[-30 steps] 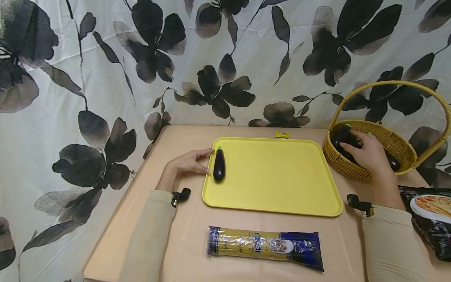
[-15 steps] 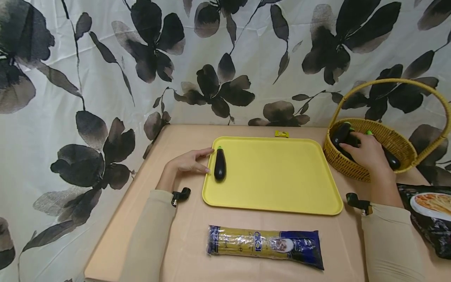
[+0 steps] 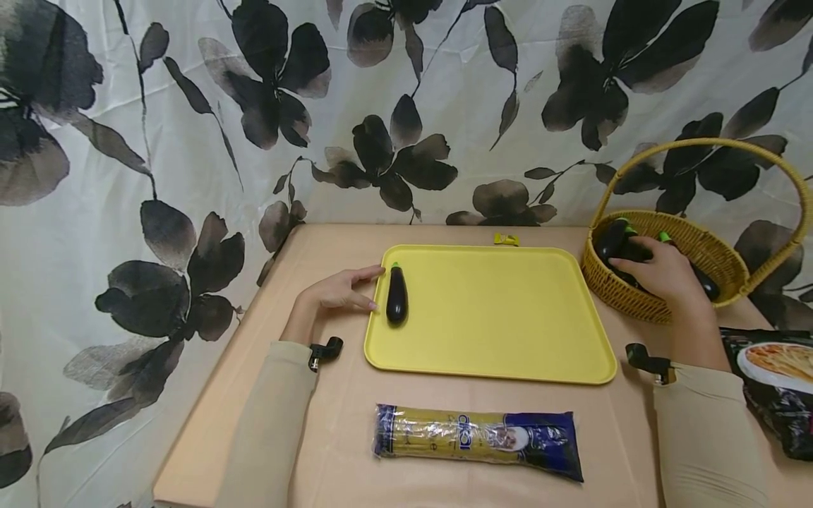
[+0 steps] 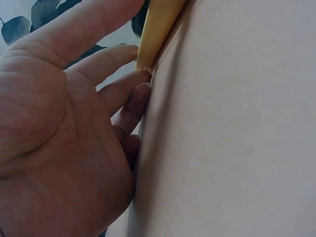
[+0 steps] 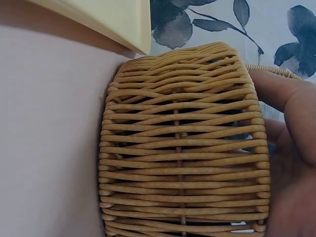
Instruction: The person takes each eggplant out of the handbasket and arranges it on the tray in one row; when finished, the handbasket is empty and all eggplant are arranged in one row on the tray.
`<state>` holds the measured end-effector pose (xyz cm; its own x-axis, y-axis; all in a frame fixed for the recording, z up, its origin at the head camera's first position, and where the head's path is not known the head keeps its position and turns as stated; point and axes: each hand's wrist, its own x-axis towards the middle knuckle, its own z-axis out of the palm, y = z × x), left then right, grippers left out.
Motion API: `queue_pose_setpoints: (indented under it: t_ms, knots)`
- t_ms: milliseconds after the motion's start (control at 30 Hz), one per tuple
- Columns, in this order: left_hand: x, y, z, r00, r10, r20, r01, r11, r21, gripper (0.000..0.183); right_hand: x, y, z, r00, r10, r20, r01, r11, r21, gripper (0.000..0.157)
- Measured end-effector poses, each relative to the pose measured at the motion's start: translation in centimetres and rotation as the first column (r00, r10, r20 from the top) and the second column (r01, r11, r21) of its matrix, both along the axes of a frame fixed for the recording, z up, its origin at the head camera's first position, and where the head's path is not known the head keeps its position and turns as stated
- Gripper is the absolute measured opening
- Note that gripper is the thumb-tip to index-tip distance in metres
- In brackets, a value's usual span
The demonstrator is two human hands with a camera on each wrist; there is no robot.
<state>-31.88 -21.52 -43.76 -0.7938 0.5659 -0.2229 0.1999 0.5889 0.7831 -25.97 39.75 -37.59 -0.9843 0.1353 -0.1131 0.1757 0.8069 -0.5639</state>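
A dark purple eggplant (image 3: 396,296) with a green stem end lies near the left end of a yellow tray (image 3: 495,317). My left hand (image 3: 336,291) rests at the tray's left edge, its fingers spread and touching the rim; in the left wrist view the fingertips meet the tray's side. On the right, my right hand (image 3: 667,271) reaches into a wicker basket (image 3: 625,296) and holds a dark eggplant (image 3: 635,252) between thumb and fingers. More eggplants lie in the basket. In the right wrist view the basket's woven wall hides what the fingers hold.
A pack of spaghetti (image 3: 476,436) lies in front of the tray. A black food bag (image 3: 778,388) is at the right edge, near the basket. Behind the tray sits a small yellow wrapped packet (image 3: 506,240). The basket's tall handle (image 3: 705,143) arches over its opening.
Both hands stay almost where they were, the left at the tray's edge and the right inside the basket. The head view shifts slightly.
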Motion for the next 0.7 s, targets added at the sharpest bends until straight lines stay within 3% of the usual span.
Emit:
queue_pose_setpoints:
  t_ms: [233, 700]
  knots:
    - [0.06, -0.04, 0.05, 1.000, 0.007, 0.015, -0.007, 1.000, 0.006, 0.100, 0.00, 0.25, 0.26, 0.999, 0.013, 0.046, -0.011, 0.999, -0.037, 0.102]
    - [-0.04, -0.04, -0.04, 1.000, -0.002, -0.010, 0.002, 1.000, -0.015, 0.099, 0.05, 0.30, 0.42, 0.994, 0.053, 0.096, -0.040, 0.991, -0.126, 0.087]
